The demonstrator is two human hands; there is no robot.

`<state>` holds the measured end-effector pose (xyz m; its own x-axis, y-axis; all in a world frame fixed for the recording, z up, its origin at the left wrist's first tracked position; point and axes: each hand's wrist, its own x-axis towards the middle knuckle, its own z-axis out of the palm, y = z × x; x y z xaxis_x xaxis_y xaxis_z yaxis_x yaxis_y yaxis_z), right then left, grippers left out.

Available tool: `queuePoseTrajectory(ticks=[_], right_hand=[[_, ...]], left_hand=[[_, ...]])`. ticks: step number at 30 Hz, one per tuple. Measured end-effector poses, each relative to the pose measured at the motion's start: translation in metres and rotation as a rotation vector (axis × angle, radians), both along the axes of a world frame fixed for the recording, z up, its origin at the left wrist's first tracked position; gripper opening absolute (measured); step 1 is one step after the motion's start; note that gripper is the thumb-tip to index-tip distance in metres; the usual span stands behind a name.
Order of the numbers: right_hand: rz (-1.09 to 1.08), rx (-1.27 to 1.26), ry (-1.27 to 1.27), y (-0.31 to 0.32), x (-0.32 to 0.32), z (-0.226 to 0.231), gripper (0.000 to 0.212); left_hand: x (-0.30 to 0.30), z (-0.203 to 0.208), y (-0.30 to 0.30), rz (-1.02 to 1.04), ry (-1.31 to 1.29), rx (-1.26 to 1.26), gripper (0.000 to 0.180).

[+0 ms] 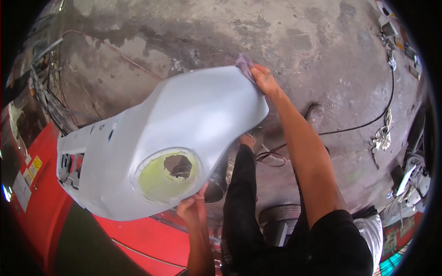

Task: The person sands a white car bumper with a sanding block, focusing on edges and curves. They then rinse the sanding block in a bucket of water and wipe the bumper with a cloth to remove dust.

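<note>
Two bare hands at opposite edges of a large, curved, silver-grey panel (193, 108)

The panel lies between the two hands, spreading well out to the left of both, with its broad smooth face turned up. The right hand (264, 80) is at its upper right corner. The right fingers are bent and clamped on a crumpled, pale purple cloth (244, 62), which sticks out just beyond the fingertips and lies against the panel's edge.

The left hand (192, 209) is at the panel's lower edge, fingertips touching the rim. Part of this hand is hidden, so I cannot tell whether its fingers are clamped there. Just above and to the left of these fingers is a round recess covered in yellow-green film (154, 181), with a ragged dark hole in it. Well to the left of them, the panel's far end has a rectangular opening.

Just right of the left fingers stands a dark cylindrical object (217, 187); beyond it is a leg in black trousers (241, 188). Below and to the left of these fingers is a glossy red painted surface (147, 241). Beyond the right fingers stretches a stained grey concrete floor (299, 41), and to their lower right a thin black hose (359, 128) curves across it.
</note>
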<state>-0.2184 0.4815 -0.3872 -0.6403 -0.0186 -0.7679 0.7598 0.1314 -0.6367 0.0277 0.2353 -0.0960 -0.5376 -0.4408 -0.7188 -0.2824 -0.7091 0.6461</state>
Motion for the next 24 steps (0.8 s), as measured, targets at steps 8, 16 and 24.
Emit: queuePoseTrajectory(ticks=[8,16,24], right_hand=[[-0.008,0.216,0.224,0.019,0.116,0.029,0.046],[0.097,0.192,0.296,-0.006,-0.004,0.027,0.045],[-0.147,0.161,0.170,0.015,0.128,0.011,0.043]], left_hand=[[-0.005,0.005,0.000,-0.019,-0.013,0.000,0.073],[0.008,-0.007,-0.011,-0.070,0.035,-0.026,0.068],[0.003,-0.008,-0.006,-0.023,-0.001,-0.035,0.065]])
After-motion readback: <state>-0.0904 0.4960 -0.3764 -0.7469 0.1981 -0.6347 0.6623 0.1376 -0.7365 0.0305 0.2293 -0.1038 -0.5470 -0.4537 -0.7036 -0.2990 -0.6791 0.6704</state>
